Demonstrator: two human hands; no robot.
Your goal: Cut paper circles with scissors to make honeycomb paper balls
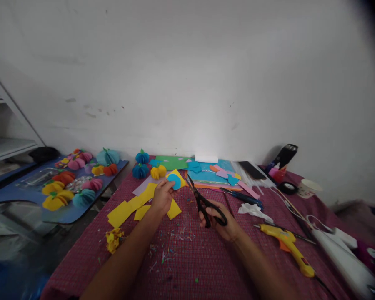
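Pinched in my left hand [163, 196] is a yellow paper piece [181, 176] with a blue paper circle [175, 181] lying against it. My right hand [220, 218] has its fingers through the handles of black scissors [201, 200], whose blades point up and away and stand slightly apart. The blade tips are just right of the yellow piece and do not appear to touch it. Under and left of my left hand lie yellow paper strips [131, 205]. Small paper scraps [165, 250] are scattered on the maroon checked cloth [203, 266] below the hands.
A yellow glue gun [287, 246] lies at right, near white tissue [254, 210] and a box cutter [243, 198]. Coloured sheets [175, 163] and a phone [252, 170] sit along the wall. Paper pumpkins [59, 200] cover part of a blue table at left. A paper cup [308, 188] stands far right.
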